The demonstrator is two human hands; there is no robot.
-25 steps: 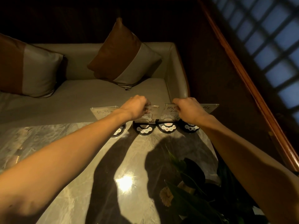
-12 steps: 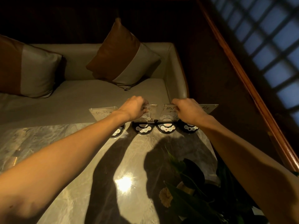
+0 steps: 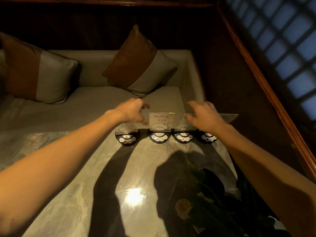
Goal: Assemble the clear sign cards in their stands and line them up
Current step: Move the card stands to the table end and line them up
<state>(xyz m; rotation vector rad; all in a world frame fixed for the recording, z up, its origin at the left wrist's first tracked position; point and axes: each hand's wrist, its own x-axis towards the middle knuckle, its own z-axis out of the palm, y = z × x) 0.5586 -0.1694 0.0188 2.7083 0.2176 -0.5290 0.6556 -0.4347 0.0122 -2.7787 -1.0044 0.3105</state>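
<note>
Marble, glossy and pale, makes up the tabletop [image 3: 102,194], and along its far edge at about twelve o'clock from the wearer stands a row of four black round stands with white buttons. Going left to right: the first stand [image 3: 127,138] sits a little apart from the others, and the left hand [image 3: 132,111] is over it with fingers curled loosely around the side of its clear card [image 3: 127,128], which is mostly hidden behind the hand; whether thumb and fingers truly pinch the card cannot be told. Next comes the second stand [image 3: 159,137], whose upright clear sign card [image 3: 161,120] shows printed characters and looks fully seated, touched by neither hand. The third stand [image 3: 183,137] and fourth stand [image 3: 207,137] sit close together at about one o'clock, and the right hand [image 3: 204,118] hovers over their cards with fingers spread and half open, apparently gripping nothing; one card's corner [image 3: 230,117] pokes out to the hand's right. Beyond the table lie a cream bench seat [image 3: 85,103] and two brown-and-grey cushions, and a dark leafy plant [image 3: 210,199] crowds the near right corner at five o'clock. The task seems to be in its final step: all cards appear slotted, and the lining-up remains. The next move likely calls for nudging the leftmost stand rightward to close its gap and squaring the cards to face one way, with light pressure so none tips.
</note>
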